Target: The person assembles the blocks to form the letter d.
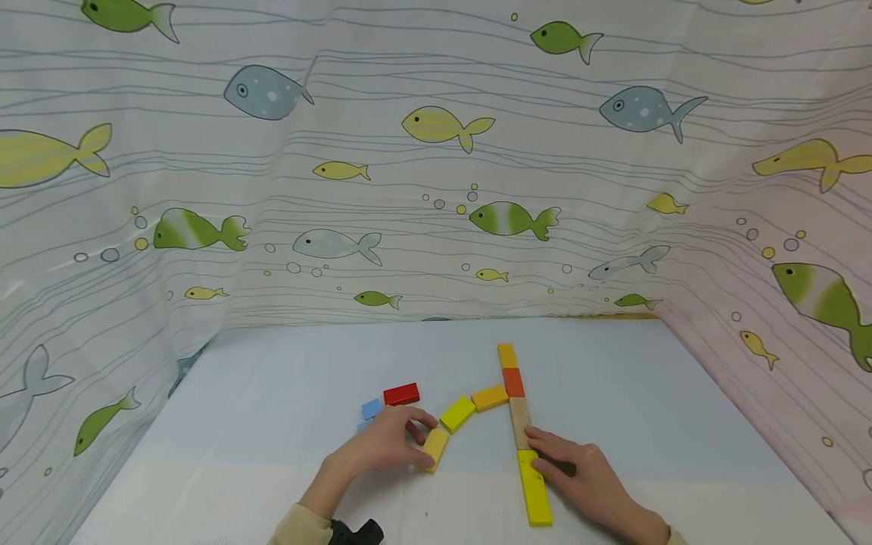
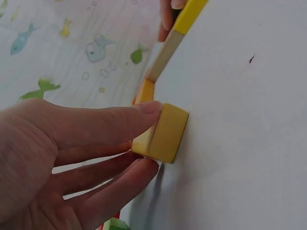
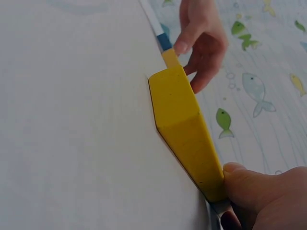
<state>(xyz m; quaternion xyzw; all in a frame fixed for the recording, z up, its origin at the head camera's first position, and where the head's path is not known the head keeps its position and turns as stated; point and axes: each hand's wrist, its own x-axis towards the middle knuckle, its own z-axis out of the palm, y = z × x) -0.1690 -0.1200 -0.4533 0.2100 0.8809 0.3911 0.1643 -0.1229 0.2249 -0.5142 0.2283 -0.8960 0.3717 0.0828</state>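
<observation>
My left hand (image 1: 384, 446) pinches a pale yellow block (image 1: 436, 450), thumb at the near end and a finger at the far end. The left wrist view shows the same block (image 2: 169, 134) between thumb and fingertips. Beyond it, a yellow block (image 1: 458, 414) and an orange-yellow block (image 1: 490, 398) continue a curve toward a straight line of blocks. My right hand (image 1: 596, 484) touches that line from the right, its fingertips at a plain wooden block (image 1: 519, 422) and its thumb at a long yellow block (image 1: 534, 492). An orange-red block (image 1: 514, 383) and another orange-yellow block (image 1: 506, 355) extend the line away.
A red block (image 1: 401, 394) and a blue block (image 1: 371, 409) lie behind my left hand, with another blue piece partly hidden. The white table (image 1: 272, 378) backs onto a fish-patterned curtain (image 1: 422, 174) that also hangs at both sides.
</observation>
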